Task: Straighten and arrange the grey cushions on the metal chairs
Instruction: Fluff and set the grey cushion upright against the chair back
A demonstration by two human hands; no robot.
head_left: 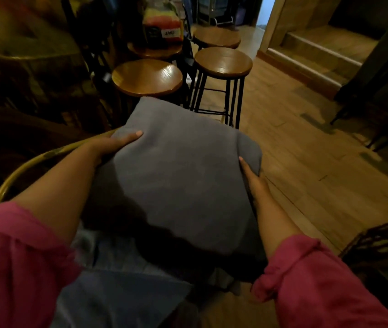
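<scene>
The room is dim and warm-toned, with heavy yellow-brown cast. The brightest patch is a pale blue-white doorway (266, 10) at one o'clock, and light from that way puts soft glare on the round wooden stool seats (223, 60) near twelve o'clock and a sheen on the wooden floor (301, 147) at three o'clock. A deep shadow lies across the near part of the grey cushion (176, 176), toward six o'clock. The left side, from nine to eleven o'clock, is smeared and murky. Straight lines bow outward at the edges, and the pink sleeves (15, 263) at the bottom corners look stretched and soft.
</scene>
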